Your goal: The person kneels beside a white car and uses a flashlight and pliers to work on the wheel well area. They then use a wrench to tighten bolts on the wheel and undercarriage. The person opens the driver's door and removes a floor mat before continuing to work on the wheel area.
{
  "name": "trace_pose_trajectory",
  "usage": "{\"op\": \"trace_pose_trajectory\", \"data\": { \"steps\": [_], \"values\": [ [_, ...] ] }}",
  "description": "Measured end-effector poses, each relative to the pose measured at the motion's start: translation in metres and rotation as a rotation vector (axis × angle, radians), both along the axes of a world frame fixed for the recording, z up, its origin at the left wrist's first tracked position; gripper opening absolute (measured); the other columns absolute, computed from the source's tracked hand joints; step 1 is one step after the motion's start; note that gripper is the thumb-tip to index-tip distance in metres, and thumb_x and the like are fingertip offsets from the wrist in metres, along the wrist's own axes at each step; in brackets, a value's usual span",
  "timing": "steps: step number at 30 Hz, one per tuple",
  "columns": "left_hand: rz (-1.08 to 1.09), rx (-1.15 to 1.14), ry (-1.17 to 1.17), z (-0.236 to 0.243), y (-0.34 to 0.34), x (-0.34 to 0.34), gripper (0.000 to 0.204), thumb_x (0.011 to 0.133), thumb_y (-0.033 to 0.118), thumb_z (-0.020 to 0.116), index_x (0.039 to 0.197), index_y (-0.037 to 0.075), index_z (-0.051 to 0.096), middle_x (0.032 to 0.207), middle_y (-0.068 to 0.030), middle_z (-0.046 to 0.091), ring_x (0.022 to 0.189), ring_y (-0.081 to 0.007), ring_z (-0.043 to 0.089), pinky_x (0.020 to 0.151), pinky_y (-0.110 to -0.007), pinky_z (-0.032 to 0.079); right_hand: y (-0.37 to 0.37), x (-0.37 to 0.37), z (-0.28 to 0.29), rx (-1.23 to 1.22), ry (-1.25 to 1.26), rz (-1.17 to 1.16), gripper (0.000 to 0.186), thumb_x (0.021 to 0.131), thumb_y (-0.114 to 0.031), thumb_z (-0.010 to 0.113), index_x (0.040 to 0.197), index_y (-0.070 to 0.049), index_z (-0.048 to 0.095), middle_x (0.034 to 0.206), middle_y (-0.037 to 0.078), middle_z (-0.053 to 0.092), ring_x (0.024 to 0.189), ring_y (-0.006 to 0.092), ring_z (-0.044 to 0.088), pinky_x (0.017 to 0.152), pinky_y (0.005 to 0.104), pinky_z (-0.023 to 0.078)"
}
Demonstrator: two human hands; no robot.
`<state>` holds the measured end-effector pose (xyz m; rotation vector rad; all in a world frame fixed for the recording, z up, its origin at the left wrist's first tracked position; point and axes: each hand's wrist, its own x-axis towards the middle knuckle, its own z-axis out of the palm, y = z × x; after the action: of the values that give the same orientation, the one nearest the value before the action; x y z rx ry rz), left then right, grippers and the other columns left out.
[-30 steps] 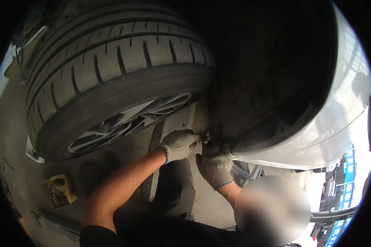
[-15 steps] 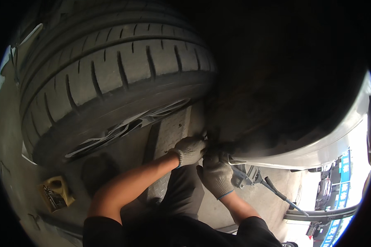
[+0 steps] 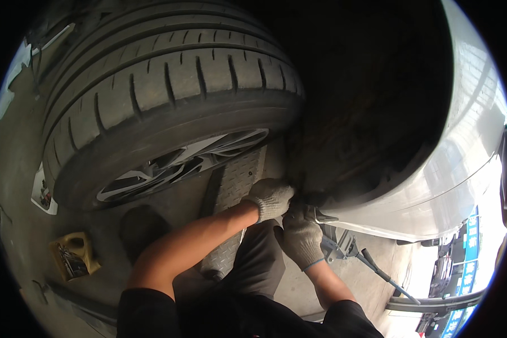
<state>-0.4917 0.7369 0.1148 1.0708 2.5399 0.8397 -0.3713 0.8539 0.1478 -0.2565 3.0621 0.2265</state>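
Note:
My left hand [image 3: 270,199], in a pale knitted glove, is closed at the lower front corner of the dark wheel arch [image 3: 372,188]. Its fingertips and whatever they hold are lost in shadow. Just to the right and nearer, my right hand [image 3: 302,243], gloved alike, curls upward against the lower edge of the white car body panel [image 3: 428,203], thumb out to the left. A small grey, pointed piece [image 3: 324,217] sticks out rightward by its fingers; I cannot tell what it is or whether the hand grips it. A large tyre [image 3: 180,96] fills the upper left, turned outward.
Under the panel stands a blue-grey jack [image 3: 339,243] with a long handle [image 3: 386,276]. A treaded metal ramp [image 3: 236,183] runs beneath the wheel. A gold jug [image 3: 74,256] stands on the floor at left, and a white tray [image 3: 42,193] sits behind the tyre.
My view has shifted, bringing more of the white panel and the wheel rim into sight. Both hands stay at the wheel arch corner, with the left hand's fingers slightly repositioned.

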Motion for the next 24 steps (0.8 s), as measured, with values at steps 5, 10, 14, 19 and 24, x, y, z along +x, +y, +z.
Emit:
{"op": "trace_pose_trajectory", "data": {
  "steps": [5, 10, 14, 19, 24],
  "values": [
    [0.064, 0.162, 0.034, -0.016, -0.005, 0.010, 0.018, 0.082, 0.022, 0.064, 0.094, 0.010, 0.072, 0.096, -0.0096, 0.070, 0.087, -0.0296, 0.070, 0.074, -0.043, 0.056, 0.004, 0.002, 0.003, 0.125, 0.037, 0.161, 0.048, 0.079, -0.037, 0.071, 0.105, 0.002, 0.066, 0.128, 0.025, 0.055, 0.117, 0.0474, 0.054, 0.100, 0.0488, 0.046],
    [0.041, 0.116, 0.026, 0.000, 0.001, 0.008, 0.017, 0.081, 0.022, 0.065, 0.089, 0.011, 0.073, 0.088, -0.0126, 0.072, 0.083, -0.0299, 0.071, 0.072, -0.042, 0.056, -0.008, 0.003, 0.013, 0.087, -0.111, -0.050, 0.042, 0.079, -0.038, 0.071, 0.101, -0.002, 0.067, 0.125, 0.022, 0.057, 0.118, 0.0439, 0.053, 0.101, 0.0489, 0.045],
    [-0.018, 0.103, 0.082, 0.000, -0.006, 0.004, 0.021, 0.082, 0.024, 0.064, 0.093, 0.008, 0.073, 0.092, -0.0119, 0.073, 0.084, -0.0303, 0.071, 0.073, -0.041, 0.056, 0.000, 0.003, 0.011, 0.088, -0.048, 0.073, 0.039, 0.081, -0.037, 0.070, 0.100, -0.003, 0.068, 0.122, 0.017, 0.058, 0.121, 0.0391, 0.052, 0.103, 0.0479, 0.043],
    [-0.145, 0.101, -0.062, -0.006, 0.001, -0.013, 0.029, 0.088, 0.029, 0.058, 0.101, 0.008, 0.073, 0.097, -0.0120, 0.073, 0.093, -0.0284, 0.070, 0.079, -0.040, 0.056, -0.001, 0.006, 0.017, 0.089, 0.018, 0.144, 0.036, 0.081, -0.037, 0.070, 0.097, -0.004, 0.069, 0.117, 0.012, 0.061, 0.107, 0.0365, 0.058, 0.092, 0.0462, 0.046],
    [-0.314, 0.060, 0.048, -0.034, 0.016, -0.025, 0.034, 0.097, 0.029, 0.047, 0.111, 0.009, 0.070, 0.104, -0.0125, 0.072, 0.098, -0.0272, 0.069, 0.087, -0.039, 0.053, 0.000, -0.002, 0.016, 0.048, -0.039, 0.101, 0.036, 0.080, -0.036, 0.071, 0.098, -0.004, 0.070, 0.115, 0.010, 0.063, 0.117, 0.0395, 0.053, 0.101, 0.0482, 0.045]
  ]
}}
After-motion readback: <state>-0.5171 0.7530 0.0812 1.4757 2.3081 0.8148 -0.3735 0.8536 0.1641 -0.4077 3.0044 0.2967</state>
